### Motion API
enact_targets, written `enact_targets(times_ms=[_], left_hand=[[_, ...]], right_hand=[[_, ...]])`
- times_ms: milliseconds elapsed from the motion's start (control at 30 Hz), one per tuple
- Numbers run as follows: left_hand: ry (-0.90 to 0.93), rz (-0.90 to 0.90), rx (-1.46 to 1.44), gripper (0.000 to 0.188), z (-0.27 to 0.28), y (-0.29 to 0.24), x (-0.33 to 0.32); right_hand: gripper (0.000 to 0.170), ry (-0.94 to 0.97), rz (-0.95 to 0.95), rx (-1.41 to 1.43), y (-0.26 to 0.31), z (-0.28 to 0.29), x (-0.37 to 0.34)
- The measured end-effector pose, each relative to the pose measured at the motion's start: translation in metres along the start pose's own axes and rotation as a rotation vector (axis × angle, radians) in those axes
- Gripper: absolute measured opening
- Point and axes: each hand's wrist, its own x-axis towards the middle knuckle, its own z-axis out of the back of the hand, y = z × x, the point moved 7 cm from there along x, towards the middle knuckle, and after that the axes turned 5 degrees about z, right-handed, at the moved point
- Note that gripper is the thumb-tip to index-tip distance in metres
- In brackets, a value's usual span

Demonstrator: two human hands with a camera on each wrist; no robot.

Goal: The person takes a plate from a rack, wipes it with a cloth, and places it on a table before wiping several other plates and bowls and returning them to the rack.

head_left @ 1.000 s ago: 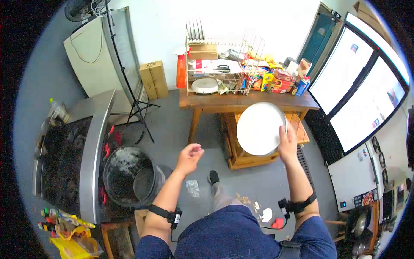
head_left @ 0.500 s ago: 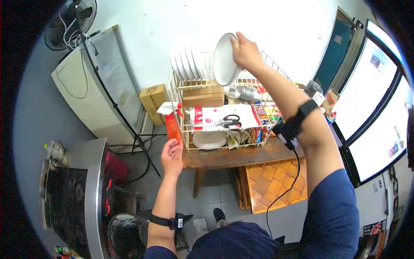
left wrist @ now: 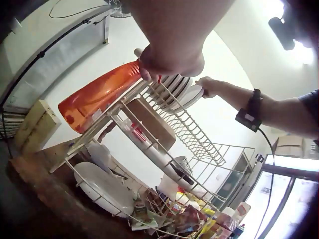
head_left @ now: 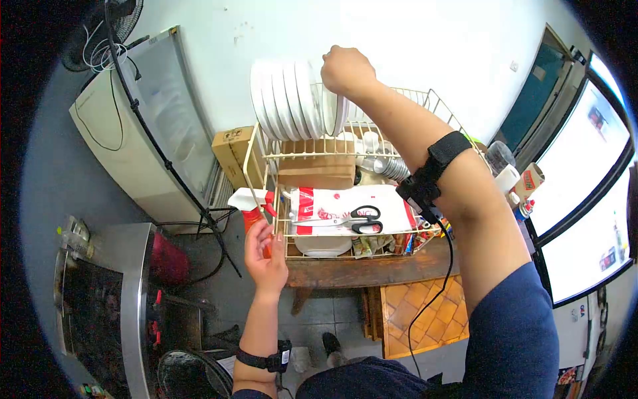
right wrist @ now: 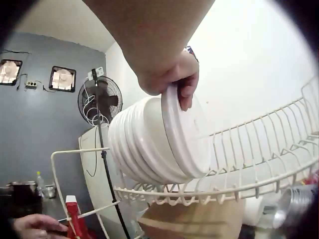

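My right hand (head_left: 349, 72) grips a white plate (right wrist: 192, 137) by its upper rim. The plate stands on edge in the top tier of a cream wire dish rack (head_left: 312, 154), just right of several upright white plates (head_left: 282, 100). In the right wrist view the thumb and fingers lie on opposite faces of the plate. My left hand (head_left: 267, 263), fingers loosely curled, is at the rack's left front corner. It overlaps an orange spray bottle (left wrist: 99, 94) with a white and red head; no grip on the bottle shows.
Below the plates are a cardboard box (head_left: 316, 169), metal cups (head_left: 392, 167), and black-handled scissors (head_left: 362, 219) on a white and red packet (head_left: 325, 203). The rack stands on a wooden table (head_left: 319, 272). A tripod pole (head_left: 169, 166) and fridge (head_left: 129, 126) are at left.
The right hand has carried the plate from low in front of the table up to the rack, then left and down beside the other plates. The left hand has moved forward to the spray bottle.
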Motion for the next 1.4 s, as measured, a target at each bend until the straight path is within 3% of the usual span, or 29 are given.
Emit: enact_targets(times_ms=[133, 267, 367, 467, 767, 967, 1400], left_hand=[[-0.009, 0.039, -0.055, 0.034, -0.005, -0.002, 0.005], [-0.032, 0.073, -0.1, 0.035, -0.008, 0.002, 0.007], [-0.036, 0.019, -0.012, 0.034, -0.008, 0.006, 0.008], [-0.042, -0.043, 0.022, 0.035, -0.01, -0.003, 0.007], [-0.041, -0.025, -0.051, 0.034, -0.005, 0.002, -0.008], [-0.033, -0.037, -0.002, 0.033, 0.008, 0.011, -0.032], [-0.007, 0.034, 0.102, 0.032, 0.011, 0.01, -0.052]], right_hand=[[0.033, 0.065, -0.037, 0.065, 0.014, 0.0, -0.001], [0.035, 0.015, 0.052, 0.07, 0.027, -0.002, -0.003], [0.035, 0.018, -0.011, 0.114, 0.027, -0.012, 0.002], [0.034, -0.054, 0.044, 0.145, 0.031, -0.014, 0.001], [0.051, 0.033, -0.174, 0.326, 0.017, -0.005, -0.04], [0.052, -0.149, 0.006, 0.594, 0.018, -0.036, -0.078], [0.057, -0.12, 0.019, 0.782, -0.005, -0.051, -0.08]])
